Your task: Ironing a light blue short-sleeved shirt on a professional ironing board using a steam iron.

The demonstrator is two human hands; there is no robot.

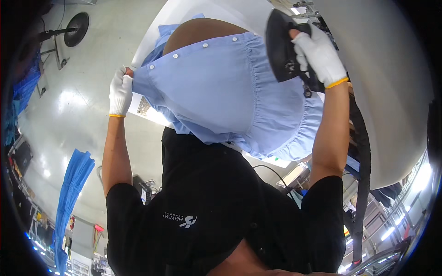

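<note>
A light-blue buttoned garment (210, 89) with a gathered ruffle hem is spread over a brown padded ironing board (207, 29). White buttons run along its far edge. My left hand (121, 91), in a white knit glove with bare fingertips, pinches the garment's narrow end at the left. In my right hand (319, 55), gloved the same way, is a black steam iron (279, 48). The iron is tilted up on its side near the ruffle, its dark soleplate side facing left. Whether its lower edge touches the cloth I cannot tell.
A thick black hose (361, 172) hangs beside my right arm. To the right stands a large pale curved surface (397, 103). A round black stand base (76, 29) is on the floor at the far left. Blue pleated fabric (70, 193) hangs at the lower left.
</note>
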